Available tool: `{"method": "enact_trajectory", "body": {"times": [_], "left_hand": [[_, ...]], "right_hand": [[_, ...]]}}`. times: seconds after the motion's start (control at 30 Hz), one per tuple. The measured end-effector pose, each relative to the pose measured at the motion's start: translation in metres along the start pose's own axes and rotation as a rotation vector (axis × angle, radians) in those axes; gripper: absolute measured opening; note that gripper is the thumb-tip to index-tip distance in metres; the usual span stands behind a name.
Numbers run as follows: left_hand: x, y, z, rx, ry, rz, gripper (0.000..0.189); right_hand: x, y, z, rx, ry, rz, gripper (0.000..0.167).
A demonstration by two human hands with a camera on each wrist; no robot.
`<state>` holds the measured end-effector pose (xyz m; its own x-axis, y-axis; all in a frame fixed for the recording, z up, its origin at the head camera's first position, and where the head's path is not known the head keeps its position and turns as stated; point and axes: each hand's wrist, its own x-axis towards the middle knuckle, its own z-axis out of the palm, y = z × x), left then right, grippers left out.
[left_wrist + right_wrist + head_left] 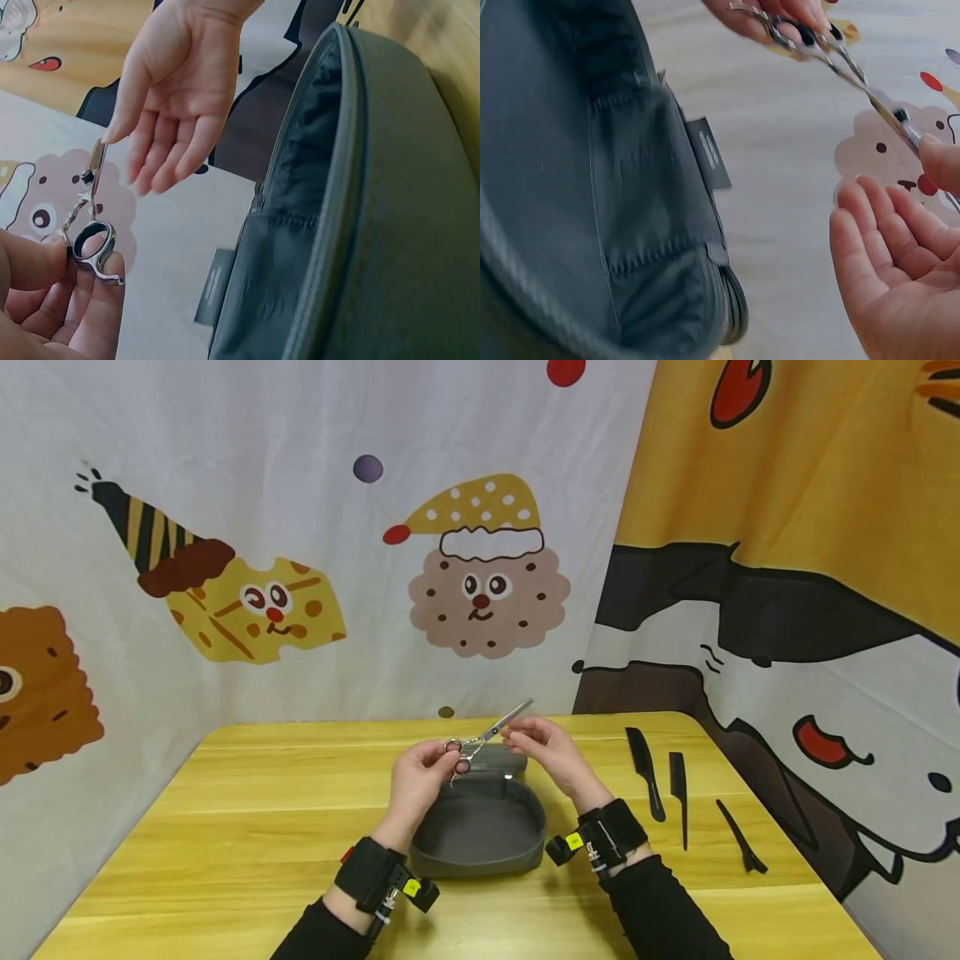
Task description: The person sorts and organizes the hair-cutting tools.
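Above an open dark grey zip case [476, 862], my left hand [416, 781] pinches a pair of silver scissors [495, 729] by the finger rings. Their blades slant up and to the right. My right hand [553, 753] is beside the blades; in the right wrist view its thumb lies at the scissors [855, 79] near the pivot, with the other fingers loosely extended, palm up. The left wrist view shows the thumb tip of the right hand [184, 82] right at the blades. Inside the case is a dark lining [652, 195].
To the right on the wooden table [225, 860] lie a wide-bladed black comb [643, 764], a black tail comb [678, 777] and a black hair clip [738, 835]. A printed cloth [300, 410] hangs behind the table.
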<state>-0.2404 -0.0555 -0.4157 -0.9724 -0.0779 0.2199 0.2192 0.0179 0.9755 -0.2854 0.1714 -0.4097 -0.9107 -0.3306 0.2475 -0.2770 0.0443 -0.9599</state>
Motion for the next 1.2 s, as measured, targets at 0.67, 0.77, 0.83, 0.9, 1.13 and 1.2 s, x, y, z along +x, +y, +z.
{"method": "enact_trajectory", "body": {"times": [0.67,0.77,0.83,0.9,1.13,1.2], "left_hand": [[0.002,-0.004,-0.051,0.055,0.024,-0.095,0.018],[0.002,-0.005,-0.058,0.049,0.032,-0.102,0.019],[0.002,-0.006,-0.063,0.049,0.038,-0.112,0.020],[0.001,-0.008,-0.068,0.046,0.041,-0.113,0.020],[-0.003,-0.016,-0.086,0.152,0.056,-0.110,0.017],[-0.004,-0.017,-0.091,0.173,0.057,-0.118,0.018]], "right_hand": [[-0.001,0.023,-0.028,-0.179,0.097,0.176,0.045],[-0.005,0.016,-0.027,-0.197,0.095,0.198,0.044],[-0.004,0.018,-0.029,-0.213,0.097,0.212,0.045],[-0.004,0.021,-0.030,-0.225,0.093,0.234,0.046],[0.000,0.042,-0.038,-0.291,0.069,0.322,0.052],[0.000,0.045,-0.039,-0.306,0.059,0.339,0.053]]}}
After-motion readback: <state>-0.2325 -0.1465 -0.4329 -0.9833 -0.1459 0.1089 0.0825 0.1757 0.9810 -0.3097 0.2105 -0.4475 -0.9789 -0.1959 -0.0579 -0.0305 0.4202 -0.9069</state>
